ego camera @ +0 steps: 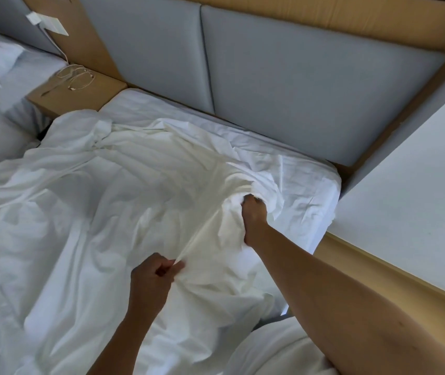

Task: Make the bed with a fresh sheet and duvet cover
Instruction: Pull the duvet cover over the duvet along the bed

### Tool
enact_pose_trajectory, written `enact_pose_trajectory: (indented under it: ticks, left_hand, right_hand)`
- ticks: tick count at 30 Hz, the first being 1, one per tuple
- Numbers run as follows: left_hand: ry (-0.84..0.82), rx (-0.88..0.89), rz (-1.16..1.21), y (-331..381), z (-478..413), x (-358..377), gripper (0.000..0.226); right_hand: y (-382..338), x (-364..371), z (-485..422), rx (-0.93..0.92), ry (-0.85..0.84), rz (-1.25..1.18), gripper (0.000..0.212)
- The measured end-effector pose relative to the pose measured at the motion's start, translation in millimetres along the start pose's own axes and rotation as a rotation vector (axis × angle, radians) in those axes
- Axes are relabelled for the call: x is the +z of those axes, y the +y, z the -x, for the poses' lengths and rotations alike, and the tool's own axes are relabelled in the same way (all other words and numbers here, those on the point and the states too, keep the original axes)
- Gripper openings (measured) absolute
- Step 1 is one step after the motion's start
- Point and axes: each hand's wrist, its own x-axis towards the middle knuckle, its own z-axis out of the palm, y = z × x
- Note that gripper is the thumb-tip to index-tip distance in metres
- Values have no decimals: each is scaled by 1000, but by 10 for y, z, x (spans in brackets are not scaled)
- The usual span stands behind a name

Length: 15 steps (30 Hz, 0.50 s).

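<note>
Right hand [253, 216] fists bunched sheet [107, 212] near the bed's head corner, arm extended; left hand [152, 280] pinches a taut fold.

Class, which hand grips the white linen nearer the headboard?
The right hand, bunching the white linen near the headboard; the left hand pinches it lower down.

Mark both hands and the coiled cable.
left hand [152, 277]: head view, knuckles, pinching the white linen [102, 212].
right hand [253, 216]: head view, back of fist gripping that linen.
coiled cable [74, 77]: head view, overlapping loops.
</note>
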Motion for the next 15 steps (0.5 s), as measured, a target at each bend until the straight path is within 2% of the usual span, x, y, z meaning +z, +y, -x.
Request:
enact_pose_trajectory:
  ticks: [2,4,6,7,8,10,11,13,15]
  left_hand:
    - [-58,-55,-149,-291,218,-82,47]
    - [-241,-149,-282,-394,302,-50,47]
    - [-443,-144,-378,-295,112,-35,30]
    - [-469,-111,-345,-163,-78,-33,19]
    - [-426,-86,-231,-1,-280,-37,13]
    - [-332,-88,29,395,-644,13,19]
    - [-359,-81,74,574,-770,75,25]
    - [-446,-9,-76,796,-900,285,23]
    - [-379,20,-137,881,-939,443,11]
  right_hand:
    - [27,-2,3,25,-1,33,34]
    - [120,33,32,44,-38,86,33]
    - [160,63,83,64,-90,41,31]
    - [153,62,95,72,-113,-17,29]
    - [134,68,103,73,-130,-58,28]
    - [113,56,133,78,-181,-29,28]
    - [122,55,151,99,-216,-38,29]
    - [144,67,191,162,-290,-81,33]
    - [148,49,188,139,-293,-16,33]
